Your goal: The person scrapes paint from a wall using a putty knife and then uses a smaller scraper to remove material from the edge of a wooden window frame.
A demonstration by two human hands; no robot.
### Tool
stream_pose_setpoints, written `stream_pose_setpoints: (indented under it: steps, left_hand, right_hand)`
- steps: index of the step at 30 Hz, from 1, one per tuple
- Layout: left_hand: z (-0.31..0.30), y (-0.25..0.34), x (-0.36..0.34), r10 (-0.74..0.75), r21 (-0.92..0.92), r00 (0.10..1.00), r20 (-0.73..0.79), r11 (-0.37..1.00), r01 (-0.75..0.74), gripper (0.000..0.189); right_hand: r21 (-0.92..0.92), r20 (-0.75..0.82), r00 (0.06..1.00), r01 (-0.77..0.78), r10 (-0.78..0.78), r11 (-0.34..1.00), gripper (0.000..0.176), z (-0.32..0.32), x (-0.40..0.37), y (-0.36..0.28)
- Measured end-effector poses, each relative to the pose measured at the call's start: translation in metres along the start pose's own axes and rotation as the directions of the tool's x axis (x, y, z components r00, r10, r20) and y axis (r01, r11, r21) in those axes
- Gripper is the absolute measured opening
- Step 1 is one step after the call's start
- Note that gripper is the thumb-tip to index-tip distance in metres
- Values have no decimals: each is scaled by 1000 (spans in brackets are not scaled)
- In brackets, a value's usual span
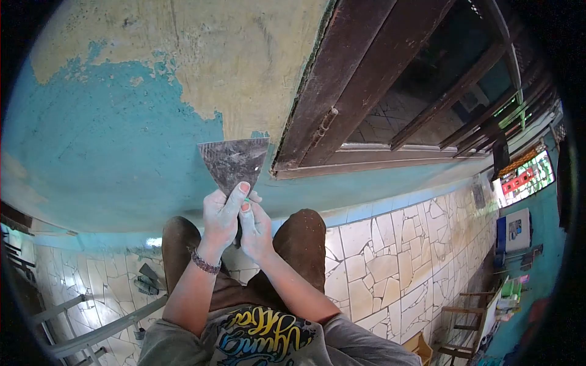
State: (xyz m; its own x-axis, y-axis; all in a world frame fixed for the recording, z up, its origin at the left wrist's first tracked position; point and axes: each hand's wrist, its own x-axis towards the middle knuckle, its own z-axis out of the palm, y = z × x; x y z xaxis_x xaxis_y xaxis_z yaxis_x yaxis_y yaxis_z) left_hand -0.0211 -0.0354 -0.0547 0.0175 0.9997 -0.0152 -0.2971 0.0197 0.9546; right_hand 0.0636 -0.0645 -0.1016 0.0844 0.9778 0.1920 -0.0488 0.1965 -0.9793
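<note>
Head view shows one grey metal scraper with a wide flat blade [234,161], held up against the painted teal wall [110,158]. Both hands hold it from below. The left hand [220,215] and the right hand [256,230] are pressed together, and their fingers [235,198] are closed tightly around the handle, which is almost fully hidden. Only a small green part shows between them.

The top edge of the blade lies flat on the wall, just under the lower edge of the one large bare yellowish patch [244,55]. Its right corner is just beside the lower left corner of the dark brown wooden window frame [342,91], so there is little room on that side. To the left and below the blade the teal paint is open and wide.

One dark beaded bracelet [204,263] sits on the left wrist. Two knees in brown trousers [305,235] are close to the wall's bottom edge, above the floor of broken pale tiles [390,268]. One grey metal ladder [91,332] lies at lower left.
</note>
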Motion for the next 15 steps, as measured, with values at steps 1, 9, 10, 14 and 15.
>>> stream_pose_setpoints:
  steps: [1, 9, 10, 14, 15]
  left_hand:
    - [1, 0, 1, 21, 19, 1000, -14, 1000, -21, 36]
    - [8, 9, -4, 16, 48, 998, -56, 999, -14, 34]
    - [7, 10, -5, 5, 63, 999, -49, 998, -2, 34]
    - [20, 19, -3, 37, -25, 991, -127, 999, -41, 34]
    - [20, 27, -1, 63, 4, 992, -107, 998, -63, 33]
  right_hand:
    - [-12, -14, 999, 29, -29, 1000, 40, 2, 1, 2]
    - [13, 13, 997, -82, 82, 997, 37, -1, -5, -14]
    - [19, 12, 996, -84, 83, 996, 37, -2, -6, -18]
    - [-23, -30, 999, -21, 20, 1000, 37, 0, -1, -31]
    - [-29, -31, 999, 7, -8, 1000, 36, -1, 4, -38]
